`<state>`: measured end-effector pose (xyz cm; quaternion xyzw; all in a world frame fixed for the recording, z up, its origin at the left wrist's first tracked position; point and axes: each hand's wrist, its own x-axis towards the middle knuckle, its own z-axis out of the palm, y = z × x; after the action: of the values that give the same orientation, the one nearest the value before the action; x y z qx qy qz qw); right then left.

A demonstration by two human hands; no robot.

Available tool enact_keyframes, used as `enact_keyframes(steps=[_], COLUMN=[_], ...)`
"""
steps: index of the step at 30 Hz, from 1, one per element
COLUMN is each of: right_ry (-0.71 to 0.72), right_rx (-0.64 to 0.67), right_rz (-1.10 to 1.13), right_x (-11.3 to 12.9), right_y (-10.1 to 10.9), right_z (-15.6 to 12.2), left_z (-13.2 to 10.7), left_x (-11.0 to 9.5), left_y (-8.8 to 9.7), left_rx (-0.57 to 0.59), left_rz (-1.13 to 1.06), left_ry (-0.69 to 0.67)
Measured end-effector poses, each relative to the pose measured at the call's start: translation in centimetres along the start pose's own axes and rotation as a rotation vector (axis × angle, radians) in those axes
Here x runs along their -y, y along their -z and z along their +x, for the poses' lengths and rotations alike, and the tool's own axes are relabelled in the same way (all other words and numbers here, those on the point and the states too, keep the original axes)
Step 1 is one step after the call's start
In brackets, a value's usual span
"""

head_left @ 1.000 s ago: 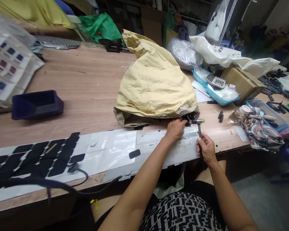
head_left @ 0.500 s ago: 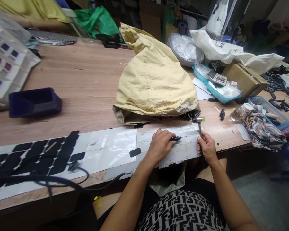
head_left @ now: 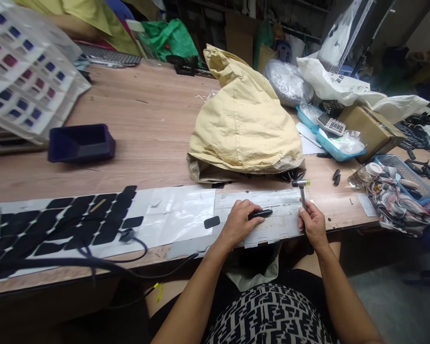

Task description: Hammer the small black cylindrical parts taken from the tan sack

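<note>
A big yellow cloth sack (head_left: 243, 124) stands on the wooden table (head_left: 154, 119) just beyond the hands, blocking the view of what lies behind it, and a few black bits (head_left: 290, 176) poke out under its right-hand edge. The person's left hand (head_left: 241, 220) rests low over the grey board (head_left: 286, 222) at the table's front edge, thumb and fingers pinched round a black piece (head_left: 263, 214) that points to the right. The right hand (head_left: 312, 223) has its fingers curled round the handle of a hammer (head_left: 302, 193), held upright with its head near those bits. Off to the left, a black cable (head_left: 68, 263) crosses in front of rows of black patches (head_left: 103, 220) on a white sheet (head_left: 179, 215), hiding some, so I cannot count them; one loose patch (head_left: 211, 222) lies at the sheet's right end. Counting the rest: one dark blue bin (head_left: 81, 143) and one white basket (head_left: 28, 71) at the left; two light blue trays, one behind (head_left: 306, 114) and one in front (head_left: 344, 156), with one calculator (head_left: 331, 124) across them; one cardboard box (head_left: 370, 126); one clear jar (head_left: 363, 176); one bundled cloth (head_left: 397, 203); and two small black parts (head_left: 336, 177) side by side left of the jar.
</note>
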<state>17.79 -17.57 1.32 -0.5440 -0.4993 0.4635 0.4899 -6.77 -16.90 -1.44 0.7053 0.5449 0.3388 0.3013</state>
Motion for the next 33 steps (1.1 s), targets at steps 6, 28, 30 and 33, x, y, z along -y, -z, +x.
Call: enact_keyframes(steps=[6,28,30,33], right_ry=[0.064,0.528,0.535,0.518], right_rx=[0.077,0.325,0.341,0.346], right_rz=[-0.164,-0.662,-0.774,-0.865], right_x=[0.3,2.5,2.4,2.3], right_y=[0.2,-1.3,-1.3,-1.2], right_z=[-1.2,-3.9,-4.0,-4.0], left_z=[0.1,0.8,0.8,0.7], left_x=[0.1,-1.1,-1.3,-1.4], left_y=[0.0,0.1,0.1,0.0], left_rx=[-0.012,-0.005,-0.001,-0.01], left_rz=[-0.004,-0.034,-0.042,-0.052], left_ry=[-0.009,0.142,0.15,0.15])
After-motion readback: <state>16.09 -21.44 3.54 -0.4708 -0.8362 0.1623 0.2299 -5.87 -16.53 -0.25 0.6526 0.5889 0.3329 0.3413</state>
